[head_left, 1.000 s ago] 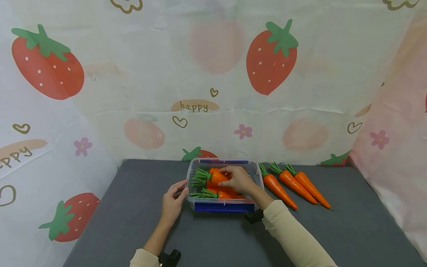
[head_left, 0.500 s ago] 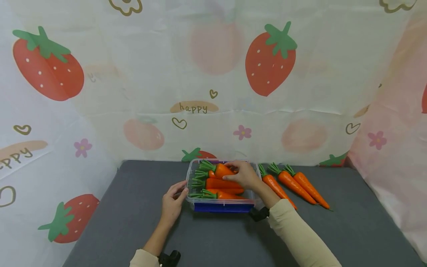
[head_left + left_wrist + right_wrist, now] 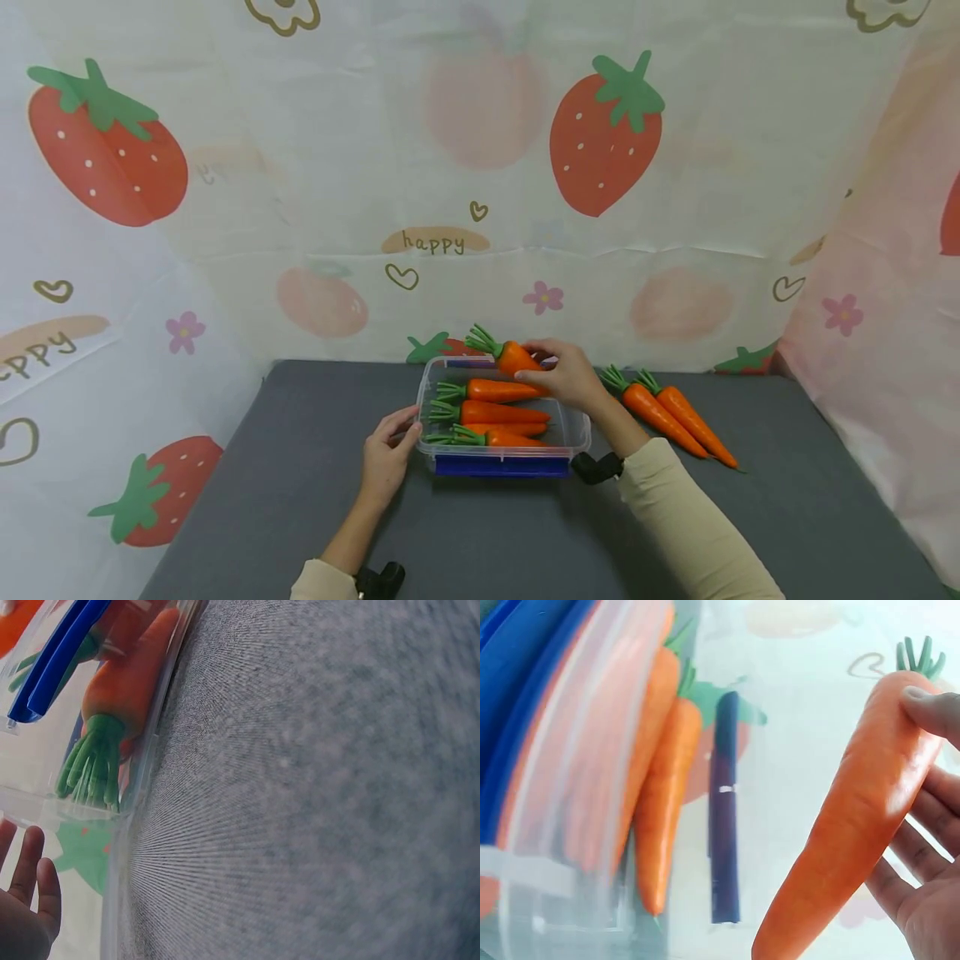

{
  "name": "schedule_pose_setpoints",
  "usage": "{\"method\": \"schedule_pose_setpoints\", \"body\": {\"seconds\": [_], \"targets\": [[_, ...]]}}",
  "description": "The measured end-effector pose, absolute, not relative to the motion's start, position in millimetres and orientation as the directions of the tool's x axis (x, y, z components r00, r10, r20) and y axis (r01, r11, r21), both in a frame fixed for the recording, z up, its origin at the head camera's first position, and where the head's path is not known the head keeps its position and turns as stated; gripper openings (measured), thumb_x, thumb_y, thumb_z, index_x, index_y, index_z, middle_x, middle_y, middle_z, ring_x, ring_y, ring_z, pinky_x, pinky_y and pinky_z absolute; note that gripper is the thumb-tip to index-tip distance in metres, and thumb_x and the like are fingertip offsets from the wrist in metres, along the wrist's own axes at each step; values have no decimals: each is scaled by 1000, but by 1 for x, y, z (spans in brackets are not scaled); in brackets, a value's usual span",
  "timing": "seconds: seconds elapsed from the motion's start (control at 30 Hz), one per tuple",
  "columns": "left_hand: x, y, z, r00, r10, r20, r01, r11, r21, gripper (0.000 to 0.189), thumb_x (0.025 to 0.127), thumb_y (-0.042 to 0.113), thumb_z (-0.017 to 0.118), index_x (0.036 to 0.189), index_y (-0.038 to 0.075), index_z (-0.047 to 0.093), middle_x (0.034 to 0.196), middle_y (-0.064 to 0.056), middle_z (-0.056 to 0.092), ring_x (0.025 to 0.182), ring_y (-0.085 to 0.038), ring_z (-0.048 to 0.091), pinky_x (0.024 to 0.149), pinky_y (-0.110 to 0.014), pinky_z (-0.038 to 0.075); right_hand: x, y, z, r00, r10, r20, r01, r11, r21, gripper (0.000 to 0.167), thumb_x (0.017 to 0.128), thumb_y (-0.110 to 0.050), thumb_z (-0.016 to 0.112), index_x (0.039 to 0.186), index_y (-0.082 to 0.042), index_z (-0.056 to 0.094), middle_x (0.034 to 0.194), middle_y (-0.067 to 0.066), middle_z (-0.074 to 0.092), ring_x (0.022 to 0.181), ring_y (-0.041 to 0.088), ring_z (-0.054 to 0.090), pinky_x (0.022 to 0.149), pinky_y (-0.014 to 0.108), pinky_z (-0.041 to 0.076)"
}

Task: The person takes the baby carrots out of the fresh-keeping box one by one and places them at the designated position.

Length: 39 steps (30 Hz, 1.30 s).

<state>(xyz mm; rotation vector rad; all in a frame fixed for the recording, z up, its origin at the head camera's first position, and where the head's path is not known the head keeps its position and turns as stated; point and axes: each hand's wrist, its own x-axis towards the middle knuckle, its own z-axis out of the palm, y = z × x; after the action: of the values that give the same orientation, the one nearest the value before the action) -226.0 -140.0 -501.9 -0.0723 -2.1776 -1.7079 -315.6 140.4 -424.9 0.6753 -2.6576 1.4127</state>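
Observation:
My right hand (image 3: 567, 377) holds an orange carrot (image 3: 515, 358) with a green top above the back right of a clear plastic box (image 3: 581, 429). In the right wrist view the thumb lies on the front of the carrot (image 3: 855, 795), fingers behind it. The box has blue clips (image 3: 502, 465) and holds several carrots (image 3: 498, 412), lying with their green tops to the left. At the box's left wall rests my left hand (image 3: 388, 460); the left wrist view shows its fingers (image 3: 28, 862) loosely extended against the clear plastic.
Right of the box, two carrots (image 3: 663, 417) lie on the dark grey tabletop (image 3: 322, 408), tops toward the back. A curtain (image 3: 480, 183) printed with strawberries hangs behind the table and along both sides.
My right hand has lifted the carrot out of the box, up and to the right, uncovering the carrots beneath. The left hand stays at the box's left side.

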Motion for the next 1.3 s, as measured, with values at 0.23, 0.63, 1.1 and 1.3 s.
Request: {"method": "schedule_pose_setpoints", "body": {"seconds": [0.23, 0.63, 1.1, 1.3], "targets": [[-226, -141, -502, -925, -186, 332, 276, 273, 922, 29, 91, 3, 64, 119, -5, 67, 121, -23, 65, 96, -8, 63, 77, -12, 48, -319, 150, -408, -916, -319, 245, -371, 436, -820, 48, 86, -22, 75, 128, -2, 61, 120, 18, 65, 107, 31, 60, 93, 46, 52], [-230, -142, -506, -926, -178, 333, 283, 255, 925, 29, 91, 4, 65, 119, -5, 67, 121, -21, 65, 95, -7, 62, 77, -14, 50, -322, 179, -390, -930, -253, 267, -360, 482, -798, 50, 86, -24, 75, 130, -4, 60, 122, 18, 65, 107, 31, 60, 94, 46, 52], [-230, -141, -505, -923, -191, 335, 283, 255, 924, 29, 90, 2, 66, 118, -5, 67, 120, -22, 66, 93, -4, 61, 76, -15, 50, -319, 233, -384, -950, -187, 249, -312, 574, -757, 54, 89, -29, 72, 134, -3, 56, 129, 21, 60, 110, 35, 57, 94, 50, 50], [-229, -141, -505, -924, -191, 330, 278, 256, 926, 29, 90, 2, 65, 118, -5, 67, 120, -22, 66, 94, -7, 62, 76, -14, 50, -314, 258, -384, -969, -125, 214, -245, 603, -759, 56, 89, -34, 71, 134, -4, 56, 124, 20, 62, 105, 34, 58, 80, 25, 52]]}}
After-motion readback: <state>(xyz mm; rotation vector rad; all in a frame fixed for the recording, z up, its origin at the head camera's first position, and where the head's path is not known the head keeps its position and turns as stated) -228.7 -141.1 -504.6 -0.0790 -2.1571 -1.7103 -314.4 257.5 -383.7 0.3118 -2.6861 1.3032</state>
